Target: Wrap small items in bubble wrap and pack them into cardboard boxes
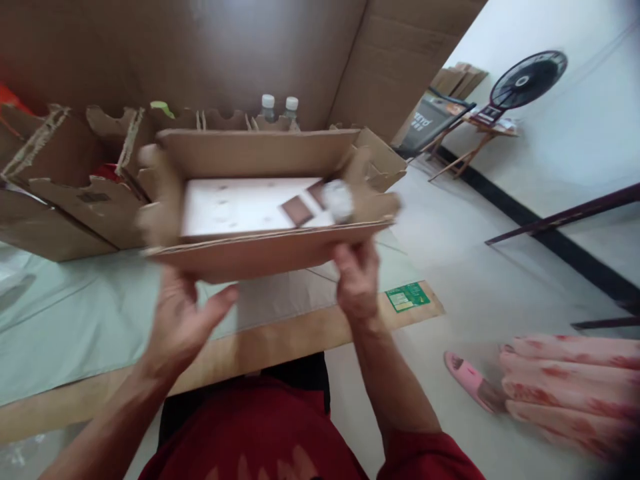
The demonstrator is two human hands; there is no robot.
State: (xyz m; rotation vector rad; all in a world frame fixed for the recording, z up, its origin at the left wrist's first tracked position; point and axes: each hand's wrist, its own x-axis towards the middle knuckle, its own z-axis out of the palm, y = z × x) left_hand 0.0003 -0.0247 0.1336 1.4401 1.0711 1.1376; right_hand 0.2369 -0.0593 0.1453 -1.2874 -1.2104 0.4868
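An open cardboard box (pixel 260 257) with notched end walls hangs above the table, tilted toward me. My left hand (pixel 183 313) supports its lower left side, the thumb pointing right and the other fingers hidden beneath. At the lower right, my right hand (pixel 357 280) grips the box from below, fingertips partly hidden. Inside lies a flat white piece (pixel 235 207) with small dark marks. A brown-and-white banded item (pixel 299 210) rests on it toward the right, beside a blurred whitish round thing (pixel 338 200) I cannot identify.
Other notched cardboard boxes (pixel 80 193) line the table's back, before a tall cardboard panel (pixel 175 53). Two white-capped bottles (pixel 268 107) poke up behind. A pale green cloth (pixel 90 313) covers the table. On the right are a fan (pixel 523 81) and a person's pink slipper (pixel 467 378).
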